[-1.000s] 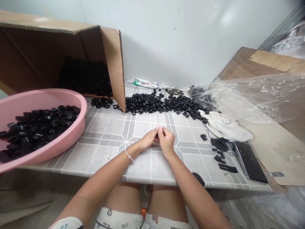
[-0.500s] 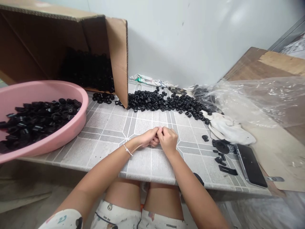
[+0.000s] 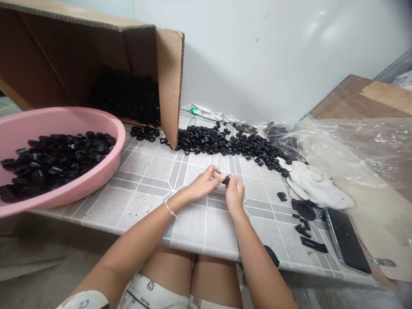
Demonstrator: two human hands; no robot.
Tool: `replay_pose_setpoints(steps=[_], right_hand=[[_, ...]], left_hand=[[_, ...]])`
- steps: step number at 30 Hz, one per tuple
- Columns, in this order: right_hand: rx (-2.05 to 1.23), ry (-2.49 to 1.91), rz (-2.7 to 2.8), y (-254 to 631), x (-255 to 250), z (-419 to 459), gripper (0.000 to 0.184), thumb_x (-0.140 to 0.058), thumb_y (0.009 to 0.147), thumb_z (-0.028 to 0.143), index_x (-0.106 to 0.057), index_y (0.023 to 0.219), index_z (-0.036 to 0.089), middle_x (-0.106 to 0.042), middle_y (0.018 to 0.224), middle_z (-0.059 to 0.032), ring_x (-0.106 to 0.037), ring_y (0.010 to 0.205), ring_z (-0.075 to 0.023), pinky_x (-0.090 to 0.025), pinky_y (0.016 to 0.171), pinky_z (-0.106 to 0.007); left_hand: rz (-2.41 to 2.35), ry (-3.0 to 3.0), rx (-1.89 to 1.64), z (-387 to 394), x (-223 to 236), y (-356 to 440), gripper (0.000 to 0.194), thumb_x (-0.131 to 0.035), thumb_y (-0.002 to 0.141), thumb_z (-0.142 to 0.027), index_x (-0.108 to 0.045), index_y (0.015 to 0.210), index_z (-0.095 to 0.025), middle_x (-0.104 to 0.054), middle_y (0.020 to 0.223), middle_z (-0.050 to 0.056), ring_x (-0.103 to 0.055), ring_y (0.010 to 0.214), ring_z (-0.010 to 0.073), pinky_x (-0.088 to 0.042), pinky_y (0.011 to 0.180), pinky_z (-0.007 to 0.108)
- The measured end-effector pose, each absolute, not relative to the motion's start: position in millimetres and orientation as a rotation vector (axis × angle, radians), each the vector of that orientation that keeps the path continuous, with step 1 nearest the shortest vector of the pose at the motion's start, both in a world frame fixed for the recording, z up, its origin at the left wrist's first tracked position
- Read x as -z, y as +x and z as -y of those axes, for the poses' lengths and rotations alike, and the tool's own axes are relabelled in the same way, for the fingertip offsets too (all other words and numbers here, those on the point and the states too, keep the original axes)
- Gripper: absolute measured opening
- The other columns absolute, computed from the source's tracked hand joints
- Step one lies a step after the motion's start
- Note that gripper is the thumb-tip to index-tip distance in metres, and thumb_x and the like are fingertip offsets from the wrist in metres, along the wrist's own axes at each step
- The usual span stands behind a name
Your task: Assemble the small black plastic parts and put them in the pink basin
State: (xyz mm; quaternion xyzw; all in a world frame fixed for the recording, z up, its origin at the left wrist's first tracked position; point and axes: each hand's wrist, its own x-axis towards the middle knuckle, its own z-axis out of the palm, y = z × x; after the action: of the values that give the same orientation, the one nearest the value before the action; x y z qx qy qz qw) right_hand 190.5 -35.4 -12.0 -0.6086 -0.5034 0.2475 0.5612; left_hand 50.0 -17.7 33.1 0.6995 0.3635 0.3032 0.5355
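Observation:
A small black plastic part [image 3: 226, 180] is held between my hands above the front half of the table. The thumb and fingertips of my right hand [image 3: 235, 195] pinch it from the right. My left hand [image 3: 203, 183] grips its left end with the fingertips, the other fingers loosely curled. Much of the part is hidden behind the fingers, so its exact shape does not show. Beyond my hands, a long pile of small black ring-like plastic parts [image 3: 209, 139] lies across the table.
At the left stands a pink basin [image 3: 120, 148] with many black pieces. Behind it a cardboard box [image 3: 170, 81] lies on its side, black parts inside. To the right are a white cloth [image 3: 315, 184], a phone [image 3: 347, 240], loose black pieces [image 3: 304, 229] and clear plastic sheeting [image 3: 360, 150].
My hands were closed together with nothing visible between them. Now they have come slightly apart, the left fingers have loosened, and a black part shows between them. The view has shifted slightly.

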Motion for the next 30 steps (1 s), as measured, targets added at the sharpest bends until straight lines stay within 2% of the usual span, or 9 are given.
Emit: replay_pose_setpoints(steps=[3,7,10,12,16,21,26,30], right_hand=[[-0.749,-1.417,1.031,193.1,11.8,29.7,0.050,-0.037,0.084,0.062,-0.039,0.054,0.022,-0.037,0.049,0.0042,-0.034,0.048,-0.0110,-0.027,0.048,-0.026],[-0.834,-1.354,1.089,193.0,8.0,30.5,0.048,-0.050,0.078,0.059,-0.038,0.053,0.021,-0.034,0.050,0.0055,-0.031,0.050,-0.0097,-0.026,0.048,-0.025],[-0.948,-1.277,1.054,187.4,6.0,33.9,0.049,-0.052,0.077,0.061,-0.036,0.052,0.021,-0.031,0.050,0.0061,-0.029,0.049,-0.0088,-0.026,0.047,-0.024],[-0.959,-1.253,1.005,181.7,4.7,36.3,0.051,-0.051,0.078,0.062,-0.034,0.052,0.022,-0.029,0.050,0.0065,-0.027,0.047,-0.0083,-0.025,0.046,-0.024],[-0.779,-1.264,0.999,171.0,-2.4,40.4,0.053,-0.045,0.083,0.063,-0.032,0.052,0.022,-0.027,0.048,0.0065,-0.026,0.047,-0.0084,-0.024,0.045,-0.025],[-0.476,-1.359,1.211,171.4,-9.8,41.7,0.049,-0.045,0.086,0.058,-0.035,0.054,0.021,-0.032,0.048,0.0062,-0.030,0.049,-0.0093,-0.028,0.050,-0.025],[-0.248,-1.401,1.462,179.5,-1.0,39.8,0.046,-0.041,0.089,0.049,-0.029,0.054,0.022,-0.030,0.047,0.0066,-0.027,0.047,-0.0093,-0.025,0.050,-0.026],[-0.049,-1.370,1.605,181.4,3.4,40.0,0.042,-0.043,0.089,0.043,-0.026,0.056,0.023,-0.030,0.050,0.0059,-0.029,0.048,-0.0107,-0.026,0.051,-0.027]], left_hand=[[-0.925,2.020,-0.832,21.7,-28.2,55.2,0.032,-0.045,0.091,-0.044,-0.048,0.108,-0.018,-0.061,0.094,0.007,-0.058,0.084,0.0184,-0.047,0.077,0.033],[-0.979,2.330,-0.720,20.1,-21.7,55.5,0.028,-0.034,0.095,-0.041,-0.048,0.096,-0.017,-0.060,0.086,0.007,-0.057,0.077,0.0199,-0.045,0.073,0.034],[-0.967,2.429,-0.751,19.6,-20.0,58.0,0.027,-0.032,0.096,-0.039,-0.047,0.089,-0.018,-0.060,0.087,0.008,-0.057,0.081,0.0212,-0.044,0.076,0.033],[-1.065,2.376,-0.769,22.0,-20.6,62.9,0.026,-0.031,0.096,-0.037,-0.046,0.087,-0.018,-0.058,0.080,0.007,-0.056,0.077,0.0210,-0.042,0.072,0.032],[-1.227,2.047,-0.831,29.2,-23.0,75.1,0.031,-0.027,0.096,-0.036,-0.046,0.079,-0.019,-0.050,0.064,0.001,-0.049,0.061,0.0170,-0.035,0.062,0.027],[-1.084,1.609,-0.857,28.5,-24.5,78.1,0.048,-0.018,0.096,-0.040,-0.040,0.059,-0.020,-0.040,0.052,0.000,-0.038,0.053,0.0137,-0.028,0.054,0.026],[-0.953,1.181,-0.660,24.8,-27.0,75.0,0.041,-0.023,0.095,-0.035,-0.030,0.056,-0.021,-0.023,0.045,-0.006,-0.019,0.043,0.0086,-0.017,0.045,0.024],[-0.795,0.971,-0.474,18.8,-31.1,67.2,0.039,-0.022,0.093,-0.027,-0.026,0.054,-0.021,-0.019,0.044,-0.007,-0.012,0.039,0.0061,-0.011,0.041,0.020]])
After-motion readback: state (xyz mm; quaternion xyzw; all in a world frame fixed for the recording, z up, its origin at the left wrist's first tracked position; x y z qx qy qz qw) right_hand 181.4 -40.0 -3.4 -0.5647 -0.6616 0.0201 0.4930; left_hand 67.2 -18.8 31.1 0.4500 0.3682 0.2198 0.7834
